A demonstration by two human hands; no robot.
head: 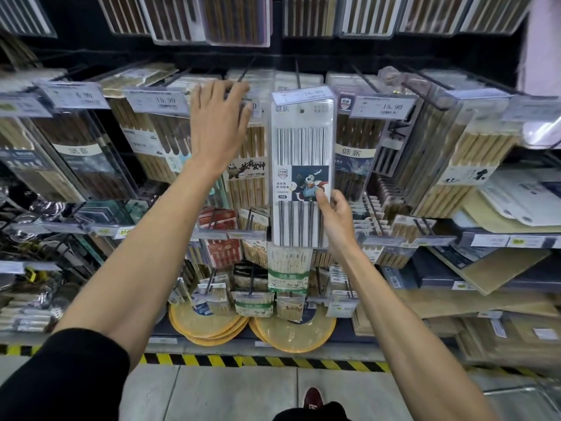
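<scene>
Reaching up at a shop rack hung with chopstick packs, a person stands before it with both arms raised. At left a price tag (158, 100) reads 15.90. The left grip (220, 123) is wide, fingers spread over the top of a bamboo chopstick pack (247, 177); blur leaves contact uncertain. Just beside it the steel chopstick pack (300, 141) stands upright against the rack. The right grip (334, 217) pinches its lower right edge, thumb on the panda label (309, 182). Tan boards (498, 268) lie shelved at right.
</scene>
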